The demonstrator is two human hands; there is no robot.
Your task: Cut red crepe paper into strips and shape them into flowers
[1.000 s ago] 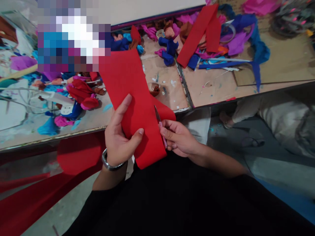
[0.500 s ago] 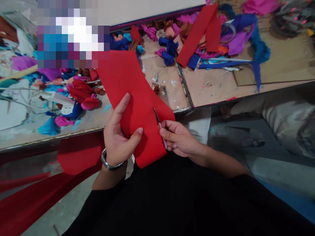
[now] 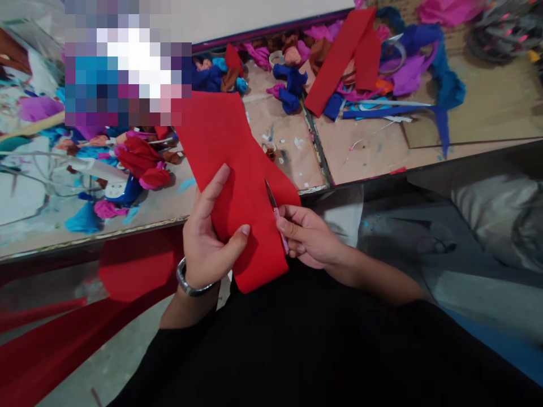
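Note:
A wide red strip (image 3: 237, 169) spans from the table's edge down to my lap, folded over at its lower end. My left hand (image 3: 212, 237) grips the strip by its left side, thumb on top and fingers partly hidden beneath. In my right hand (image 3: 309, 234) are small scissors (image 3: 275, 210) with pink handles. Their dark blade lies against the right part of the strip, pointing up and away from me. A second layer of the red material shows to the right of the blade.
Coloured paper scraps (image 3: 139, 155), a blue and white power socket (image 3: 123, 183) and cables lie on the table (image 3: 360, 161) at left. Red folded strips (image 3: 341, 62) and a tape roll (image 3: 394, 56) are at back right. More red material (image 3: 136, 265) hangs at lower left.
My left hand and the red strip have shifted slightly to the right. The scissors have moved a little, their blade still at the strip's right part.

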